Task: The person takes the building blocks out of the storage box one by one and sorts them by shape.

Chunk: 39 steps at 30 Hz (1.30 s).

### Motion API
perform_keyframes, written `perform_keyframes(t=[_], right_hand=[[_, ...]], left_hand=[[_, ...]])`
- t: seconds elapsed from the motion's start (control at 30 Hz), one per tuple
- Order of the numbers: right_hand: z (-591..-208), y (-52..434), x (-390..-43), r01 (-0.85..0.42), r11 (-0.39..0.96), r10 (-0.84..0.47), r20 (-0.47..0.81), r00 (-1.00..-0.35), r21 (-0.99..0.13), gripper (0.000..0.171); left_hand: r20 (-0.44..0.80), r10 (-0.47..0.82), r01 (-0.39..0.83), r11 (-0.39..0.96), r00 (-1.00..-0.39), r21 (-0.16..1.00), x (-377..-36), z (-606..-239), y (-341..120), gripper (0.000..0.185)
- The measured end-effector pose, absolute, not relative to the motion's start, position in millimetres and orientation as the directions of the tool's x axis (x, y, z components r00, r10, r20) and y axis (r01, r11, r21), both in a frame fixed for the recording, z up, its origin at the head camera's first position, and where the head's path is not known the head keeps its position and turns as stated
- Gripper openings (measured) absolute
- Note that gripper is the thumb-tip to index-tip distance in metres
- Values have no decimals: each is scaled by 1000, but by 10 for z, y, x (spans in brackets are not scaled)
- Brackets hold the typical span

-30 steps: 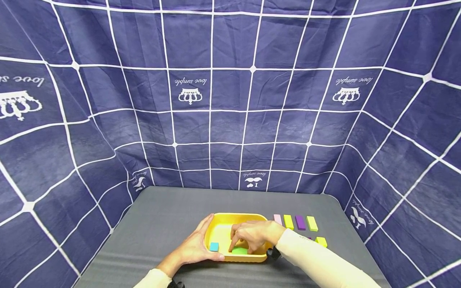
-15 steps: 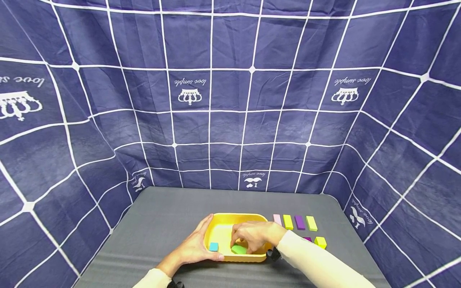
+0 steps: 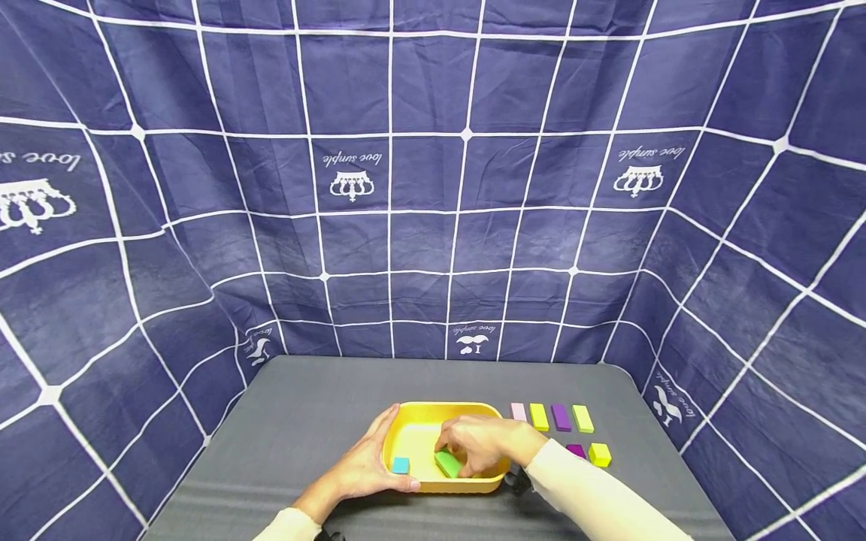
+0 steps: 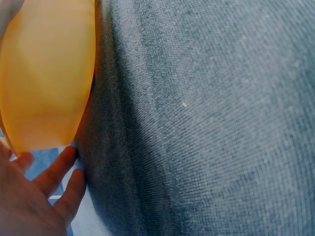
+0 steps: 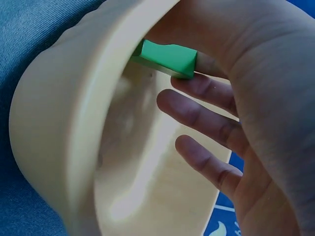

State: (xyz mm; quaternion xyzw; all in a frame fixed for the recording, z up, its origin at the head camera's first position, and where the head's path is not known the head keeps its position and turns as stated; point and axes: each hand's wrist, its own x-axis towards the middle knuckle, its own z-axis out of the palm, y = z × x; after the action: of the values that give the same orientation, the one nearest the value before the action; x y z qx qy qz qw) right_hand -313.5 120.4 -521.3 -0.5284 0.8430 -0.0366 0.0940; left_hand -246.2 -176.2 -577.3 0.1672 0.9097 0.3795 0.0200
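A yellow plastic tub (image 3: pixel 460 486) stands near the front of the grey table. My left hand (image 3: pixel 361 462) holds its left end, thumb along the front rim and fingers against the left side. The left wrist view shows those fingertips touching the end of the tub (image 4: pixel 47 73). Reaching inside, my right hand (image 3: pixel 476 442) pinches a green block (image 3: pixel 447 463) between thumb and fingers, tilted. In the right wrist view the green block (image 5: pixel 170 58) has a curved dip, and the other fingers stay apart from it. A small blue block (image 3: pixel 401 466) lies in the tub's front left corner.
Right of the tub is a row of blocks: pink (image 3: pixel 518 412), yellow (image 3: pixel 538 417), purple (image 3: pixel 561 418) and pale yellow (image 3: pixel 582 418). Nearer lie a dark purple block (image 3: pixel 576 450), partly behind the right arm, and a yellow cube (image 3: pixel 600 454). Blue checked cloth (image 3: pixel 426 173) surrounds the table.
The green block, flat on the tub's floor at first, has been tipped up and turned in my right fingers. My left hand keeps its place on the tub. The head view has shifted slightly.
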Motion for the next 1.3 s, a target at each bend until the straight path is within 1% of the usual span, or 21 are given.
perform_keyframes(t=[0.17, 0.3, 0.5, 0.63, 0.8, 1.07, 1.3], right_hand=[[-5187, 1278, -3104, -846, 490, -871, -88, -483, -209, 58], [-5181, 1330, -3098, -838, 502, -862, -49, -504, -215, 59], [-5144, 1393, -3100, -829, 491, -861, 0, -509, -270, 61], [-5128, 1453, -3116, -835, 456, -869, 49, -493, -309, 59], [-5096, 1552, -3123, -843, 430, -869, 107, -484, -323, 59], [-5038, 1751, -3121, -824, 445, -834, 173, -524, -351, 57], [-4979, 1889, -3169, -813, 449, -813, 209, -544, -370, 57]], left_hand=[[73, 310, 270, 661, -948, 700, -2464, -5782, -1755, 152], [75, 312, 273, 661, -947, 699, -2461, -5761, -1751, 151], [69, 315, 270, 659, -947, 702, -2453, -5752, -1757, 151], [78, 311, 273, 659, -947, 701, -2444, -5767, -1758, 151], [86, 311, 280, 662, -947, 695, -2469, -5785, -1755, 152], [89, 318, 285, 649, -944, 705, -2458, -5813, -1763, 151], [73, 304, 262, 648, -950, 715, -2461, -5790, -1771, 151]])
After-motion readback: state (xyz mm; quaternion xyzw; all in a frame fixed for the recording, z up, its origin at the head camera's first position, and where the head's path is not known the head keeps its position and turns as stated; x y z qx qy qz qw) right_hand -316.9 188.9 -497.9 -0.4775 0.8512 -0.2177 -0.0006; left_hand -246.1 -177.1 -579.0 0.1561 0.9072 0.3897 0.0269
